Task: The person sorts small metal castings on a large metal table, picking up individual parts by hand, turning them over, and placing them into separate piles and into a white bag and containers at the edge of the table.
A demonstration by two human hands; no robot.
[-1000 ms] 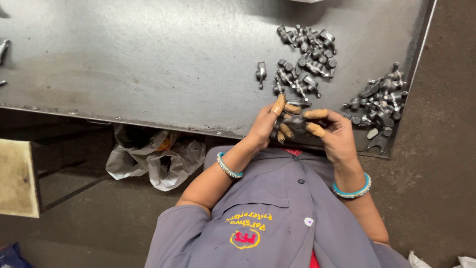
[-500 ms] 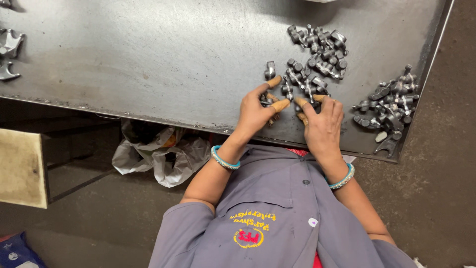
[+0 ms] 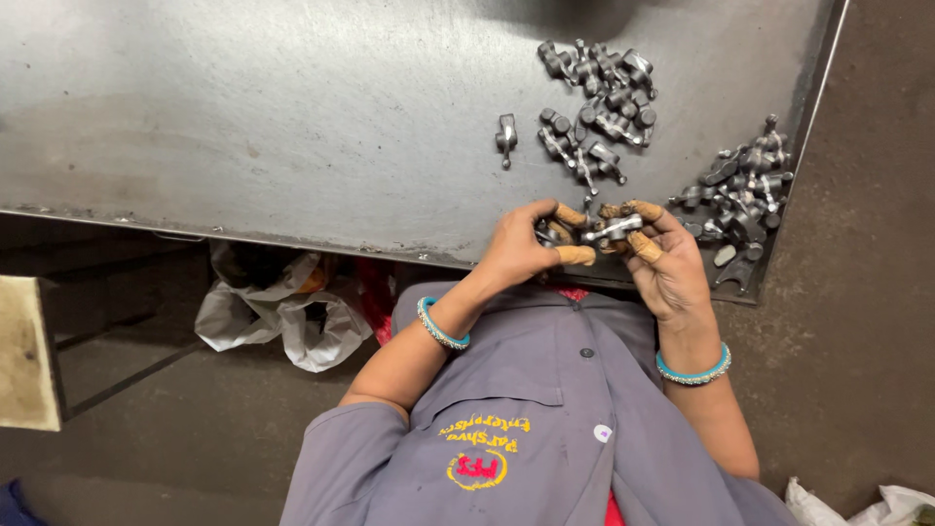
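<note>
Gripping one small grey metal part [image 3: 612,230], seemingly forked, both hands [image 3: 594,248] pinch it.

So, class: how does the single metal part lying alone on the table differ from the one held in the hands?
The lone metal part lies flat on the steel table, untouched; the held metal part is lifted at the table's near edge, gripped between the left hand and the right hand. The lone one is fully visible; fingers partly hide the held one. Both are small, grey and shiny.
</note>
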